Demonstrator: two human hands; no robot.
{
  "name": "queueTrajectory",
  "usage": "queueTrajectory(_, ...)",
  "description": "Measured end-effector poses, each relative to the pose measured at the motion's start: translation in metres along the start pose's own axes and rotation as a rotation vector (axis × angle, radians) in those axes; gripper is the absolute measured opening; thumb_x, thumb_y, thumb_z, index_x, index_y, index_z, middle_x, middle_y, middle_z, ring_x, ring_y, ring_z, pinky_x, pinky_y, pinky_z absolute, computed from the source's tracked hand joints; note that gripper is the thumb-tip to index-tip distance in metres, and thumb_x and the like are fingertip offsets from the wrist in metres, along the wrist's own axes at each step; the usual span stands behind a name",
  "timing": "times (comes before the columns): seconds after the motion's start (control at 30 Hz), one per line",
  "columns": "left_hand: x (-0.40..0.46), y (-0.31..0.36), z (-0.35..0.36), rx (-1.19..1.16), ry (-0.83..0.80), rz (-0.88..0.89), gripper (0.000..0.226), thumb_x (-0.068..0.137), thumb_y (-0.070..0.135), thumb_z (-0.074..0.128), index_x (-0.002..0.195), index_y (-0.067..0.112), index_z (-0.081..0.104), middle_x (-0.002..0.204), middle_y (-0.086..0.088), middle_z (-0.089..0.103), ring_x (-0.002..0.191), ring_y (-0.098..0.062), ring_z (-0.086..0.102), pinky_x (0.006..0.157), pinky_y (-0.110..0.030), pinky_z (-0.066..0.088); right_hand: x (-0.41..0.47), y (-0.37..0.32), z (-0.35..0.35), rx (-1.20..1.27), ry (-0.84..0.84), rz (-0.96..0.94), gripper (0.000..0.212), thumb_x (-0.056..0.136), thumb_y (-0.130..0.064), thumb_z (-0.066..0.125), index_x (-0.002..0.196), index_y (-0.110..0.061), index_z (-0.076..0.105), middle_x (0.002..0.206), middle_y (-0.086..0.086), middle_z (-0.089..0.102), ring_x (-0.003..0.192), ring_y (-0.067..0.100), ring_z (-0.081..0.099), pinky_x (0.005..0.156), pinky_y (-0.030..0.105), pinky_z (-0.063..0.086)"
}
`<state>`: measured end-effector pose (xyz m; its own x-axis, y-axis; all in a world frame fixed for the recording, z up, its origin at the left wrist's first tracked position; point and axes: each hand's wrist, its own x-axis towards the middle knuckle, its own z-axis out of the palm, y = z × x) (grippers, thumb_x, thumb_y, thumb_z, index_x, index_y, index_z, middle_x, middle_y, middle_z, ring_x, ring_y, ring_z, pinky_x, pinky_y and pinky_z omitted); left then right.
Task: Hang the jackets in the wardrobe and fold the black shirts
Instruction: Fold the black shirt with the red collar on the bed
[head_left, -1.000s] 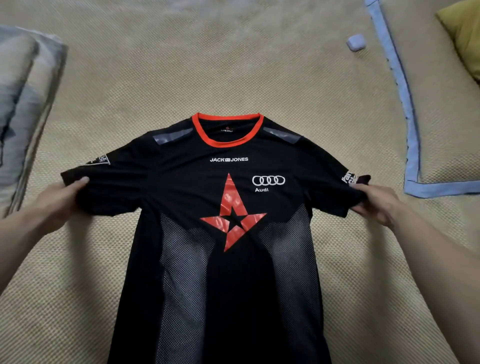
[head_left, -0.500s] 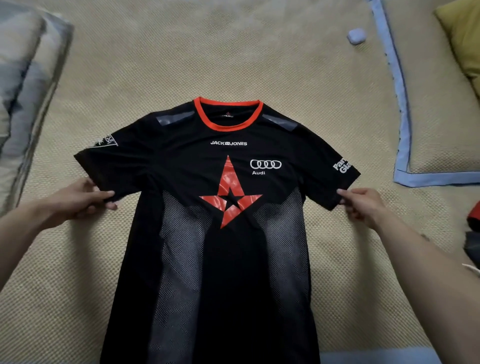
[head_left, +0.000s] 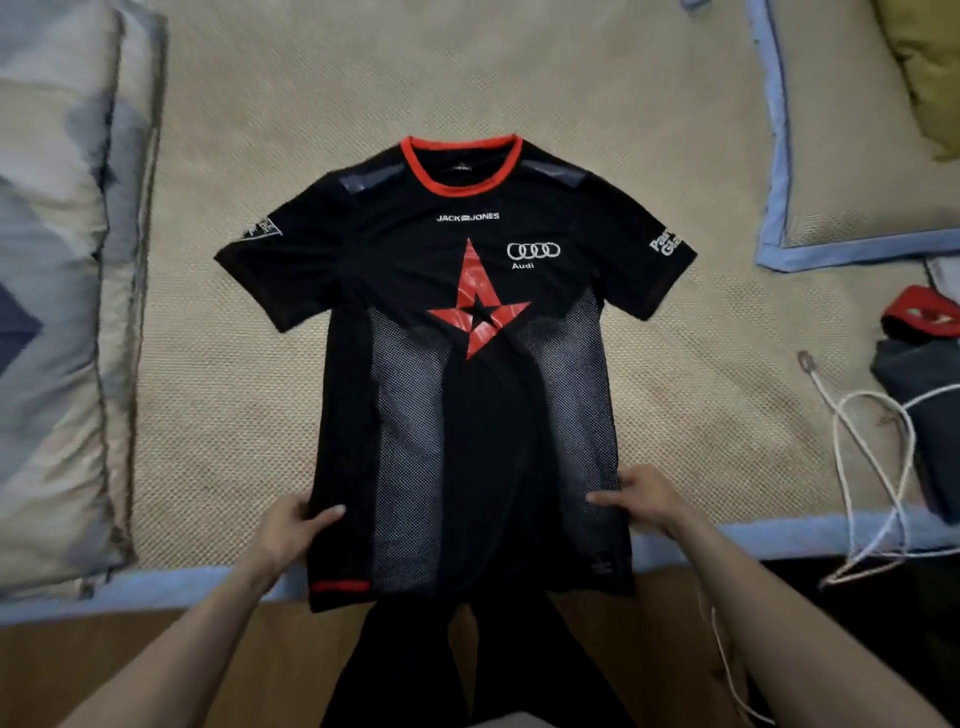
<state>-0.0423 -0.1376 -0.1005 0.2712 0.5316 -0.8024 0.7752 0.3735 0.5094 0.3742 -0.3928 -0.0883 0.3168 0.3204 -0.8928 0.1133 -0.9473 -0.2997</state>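
A black shirt (head_left: 457, 291) with an orange collar, a red star and white logos lies face up and spread flat on the beige bed mat (head_left: 260, 389), sleeves out to both sides. Its hem hangs over the near edge of the bed. My left hand (head_left: 291, 525) grips the shirt's left side seam near the hem, thumb on top. My right hand (head_left: 644, 499) holds the right side seam at the same height, fingers lying on the mesh panel.
A folded grey-blue quilt (head_left: 57, 312) lies along the left. A blue-edged pillow (head_left: 852, 156) and a yellow cushion (head_left: 930, 62) sit at the upper right. Dark clothes with red trim (head_left: 924, 358) and a white cord (head_left: 872, 467) lie at the right. Wooden floor (head_left: 130, 660) shows below the bed edge.
Both hands have let go of the sleeve ends and moved down to the shirt's sides near the hem. The view has pulled back, showing the bed edge and floor.
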Motion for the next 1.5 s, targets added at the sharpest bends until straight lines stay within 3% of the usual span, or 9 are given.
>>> queueTrajectory(0.13,-0.013,-0.031,-0.012,0.046,0.107,-0.006,0.01,0.091,0.013,0.073,0.098,0.006,0.076,0.079,0.012,0.077,0.087,-0.018,0.073,0.067,-0.008,0.053,-0.01,0.041,0.016,0.005,0.182,0.029,0.052,0.073,-0.044,0.086,0.092,0.003,0.078,0.089,0.014,0.079,0.085,0.029,0.075,0.075,0.036,0.059)
queueTrajectory(0.27,-0.022,-0.037,-0.019,0.101,0.066,-0.008,0.013,0.09,0.022,0.075,0.091,0.009,0.077,0.08,-0.009,0.076,0.082,-0.022,0.072,0.059,-0.009,0.049,-0.024,0.038,0.025,0.045,0.132,0.03,0.029,0.088,-0.021,0.077,0.107,0.002,0.076,0.105,0.014,0.077,0.093,0.023,0.073,0.073,0.021,0.057)
queueTrajectory(0.43,-0.019,-0.027,-0.019,0.139,0.06,-0.116,0.038,0.086,0.037,0.078,0.07,0.004,0.067,0.062,0.002,0.07,0.065,-0.017,0.067,0.058,-0.02,0.048,0.004,0.062,0.02,-0.072,-0.072,0.123,0.091,0.037,-0.083,0.082,0.084,-0.005,0.079,0.086,0.006,0.08,0.084,0.022,0.076,0.084,0.041,0.06)
queueTrajectory(0.6,0.008,0.016,-0.027,0.134,0.357,-0.005,0.028,0.082,0.027,0.082,0.084,0.008,0.062,0.08,-0.005,0.069,0.082,-0.03,0.068,0.074,-0.04,0.049,-0.009,-0.017,-0.025,0.13,-0.031,0.223,0.061,0.059,-0.053,0.092,0.067,0.0,0.063,0.057,0.02,0.059,0.048,0.018,0.051,0.047,0.023,0.039)
queueTrajectory(0.73,0.054,0.095,-0.01,0.475,0.511,0.337,0.03,0.082,0.023,0.076,0.106,0.01,0.064,0.101,-0.011,0.065,0.095,-0.035,0.063,0.083,-0.047,0.052,0.033,-0.067,-0.07,0.946,0.087,0.063,0.071,0.07,-0.043,0.085,0.12,0.004,0.065,0.116,0.024,0.073,0.099,0.026,0.074,0.076,0.03,0.063)
queueTrajectory(0.87,0.109,0.193,0.049,0.735,0.436,0.691,0.051,0.081,0.034,0.058,0.128,0.014,0.059,0.132,-0.005,0.06,0.119,-0.027,0.059,0.099,-0.044,0.048,0.084,-0.132,-0.093,1.546,0.107,-0.1,0.079,0.076,-0.039,0.079,0.143,-0.008,0.049,0.142,0.009,0.06,0.128,0.019,0.059,0.102,0.031,0.053)
queueTrajectory(0.97,0.154,0.262,0.096,0.816,0.394,0.814,0.061,0.089,0.04,0.047,0.146,0.019,0.047,0.155,0.001,0.044,0.143,-0.017,0.04,0.118,-0.044,0.029,0.12,-0.166,-0.099,1.841,0.075,-0.226,0.039,0.093,-0.034,0.068,0.124,-0.011,0.063,0.132,0.007,0.066,0.121,0.02,0.063,0.098,0.036,0.055)
queueTrajectory(1.3,0.254,0.353,0.183,1.033,0.426,0.78,0.065,0.104,0.048,0.019,0.163,0.025,0.005,0.171,0.001,0.002,0.157,-0.018,-0.002,0.124,-0.057,-0.003,0.157,-0.205,-0.128,1.906,0.447,0.033,0.048,0.071,-0.015,0.087,0.116,-0.01,0.07,0.104,0.012,0.077,0.084,0.031,0.077,0.056,0.04,0.061)
queueTrajectory(1.5,0.253,0.353,0.184,1.048,0.382,0.787,0.065,0.104,0.05,0.017,0.163,0.025,0.002,0.171,0.001,0.001,0.157,-0.018,-0.004,0.124,-0.057,-0.002,0.155,-0.169,-0.129,1.819,0.79,0.058,0.045,0.074,-0.012,0.089,0.113,-0.006,0.068,0.104,0.007,0.074,0.09,0.022,0.075,0.06,0.03,0.061)
